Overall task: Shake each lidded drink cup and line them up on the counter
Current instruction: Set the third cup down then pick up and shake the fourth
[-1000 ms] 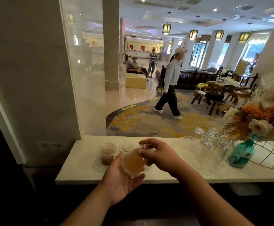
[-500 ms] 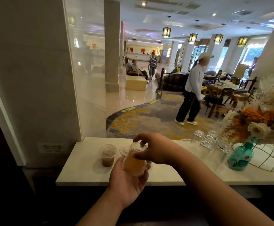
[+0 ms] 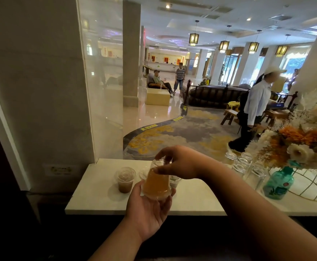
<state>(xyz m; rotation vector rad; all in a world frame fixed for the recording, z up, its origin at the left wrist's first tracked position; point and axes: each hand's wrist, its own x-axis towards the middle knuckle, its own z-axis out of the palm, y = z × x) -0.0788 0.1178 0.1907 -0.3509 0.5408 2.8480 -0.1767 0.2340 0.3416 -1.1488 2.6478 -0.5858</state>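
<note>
A clear lidded cup of orange drink (image 3: pixel 156 183) is held upside down above the white counter (image 3: pixel 193 202). My left hand (image 3: pixel 150 210) cups its lidded end from below. My right hand (image 3: pixel 178 162) pinches its base from above. A lidded cup of brown drink (image 3: pixel 125 179) stands upright on the counter to the left. Two more lidded cups (image 3: pixel 174 180) stand behind the held cup, mostly hidden by it.
Several upturned clear glasses (image 3: pixel 244 166) stand at the right. A green bottle (image 3: pixel 278 183) and a wire basket of flowers (image 3: pixel 308 147) sit further right. A wall (image 3: pixel 40 91) bounds the counter's left end. A person (image 3: pixel 255 108) walks across the lobby beyond.
The orange cup has turned from tilted on its side to fully upside down between both hands. The person in the lobby has walked further right.
</note>
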